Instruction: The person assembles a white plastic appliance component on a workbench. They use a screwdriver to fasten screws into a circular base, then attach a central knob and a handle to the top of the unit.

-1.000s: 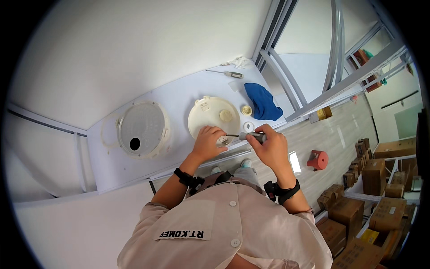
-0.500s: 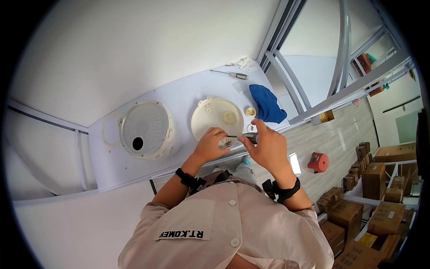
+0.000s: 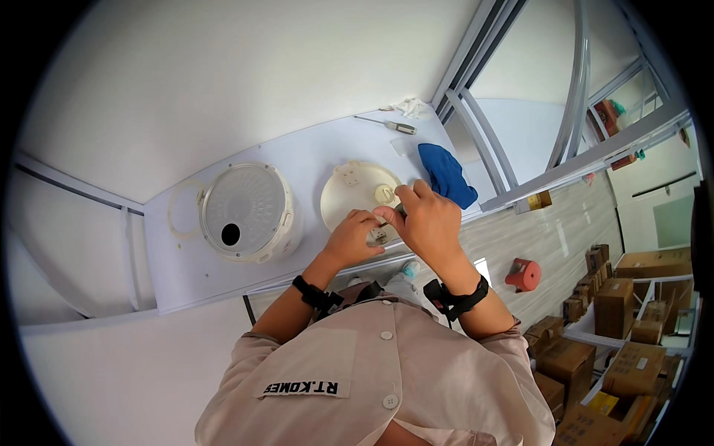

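Note:
A round cream lid [image 3: 343, 197] lies on the white table in front of me, with a small round cream piece [image 3: 384, 195] on it. My left hand [image 3: 349, 239] is closed on the lid's near-left rim, fingers bent over the edge, next to a small fitting [image 3: 378, 235]. My right hand [image 3: 428, 223] is wrapped round the grey handle of a screwdriver [image 3: 401, 210]. Its thin shaft slants down left toward the fitting by my left fingers. Whether the tip touches a screw is hidden.
Left on the table stands a round white tub [image 3: 253, 197] with a dark hole, beside a thin cream ring [image 3: 172, 215]. Farther back lie another screwdriver [image 3: 401, 127], a white cloth [image 3: 409, 108] and a blue cloth [image 3: 445, 175]. A red stool [image 3: 524, 275] and cardboard boxes [image 3: 616, 306] are at right.
My right hand has moved left and slightly away from me, bringing the screwdriver closer to my left hand and tilting it more steeply. My left hand stays at the lid's rim.

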The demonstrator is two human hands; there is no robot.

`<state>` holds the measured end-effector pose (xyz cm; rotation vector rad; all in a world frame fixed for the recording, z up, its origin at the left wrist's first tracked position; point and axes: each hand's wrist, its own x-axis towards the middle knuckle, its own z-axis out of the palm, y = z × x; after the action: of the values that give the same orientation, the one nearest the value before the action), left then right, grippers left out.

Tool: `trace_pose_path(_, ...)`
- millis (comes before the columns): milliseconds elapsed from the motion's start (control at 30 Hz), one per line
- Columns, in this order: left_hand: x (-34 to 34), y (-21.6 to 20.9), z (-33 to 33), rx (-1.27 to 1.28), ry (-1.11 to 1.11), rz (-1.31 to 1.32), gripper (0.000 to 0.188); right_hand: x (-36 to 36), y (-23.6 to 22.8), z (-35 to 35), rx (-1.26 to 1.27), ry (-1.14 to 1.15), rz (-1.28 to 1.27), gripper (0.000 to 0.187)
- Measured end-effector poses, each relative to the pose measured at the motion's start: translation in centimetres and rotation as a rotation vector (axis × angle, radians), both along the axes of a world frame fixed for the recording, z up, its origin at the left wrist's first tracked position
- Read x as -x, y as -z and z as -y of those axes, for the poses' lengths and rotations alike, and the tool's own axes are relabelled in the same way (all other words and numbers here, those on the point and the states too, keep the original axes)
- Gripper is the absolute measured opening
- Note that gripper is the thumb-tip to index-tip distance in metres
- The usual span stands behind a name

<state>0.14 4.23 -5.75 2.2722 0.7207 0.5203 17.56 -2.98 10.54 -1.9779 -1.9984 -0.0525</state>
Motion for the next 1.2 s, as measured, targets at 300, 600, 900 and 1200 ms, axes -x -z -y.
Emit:
trace_pose_path(300,-0.5,-0.4,-0.3,-0.032,-0.011,-0.053,0.053,-0.7,-0.9,0.4,-0.192,-0.281,-0.162,0.046)
trace_pose_path(600,-0.5,-0.9,-0.3,-0.043,-0.031,-0.031,0.052,-0.3,-2.6,1.0,-0.063,-0.107,-0.119,0.055)
trace_pose_path(900,-0.9,-0.9,-0.3,-0.009,-0.032,-0.061,0.05,-0.5,-2.0,-0.2,0.272,0.062,0.06,0.049)
trace_pose_path(1200,-1.3,-0.7,-0.1,-0.036,-0.036,-0.063,0.051,-0.9,-0.4,0.7,-0.19,-0.186,0.004,0.035)
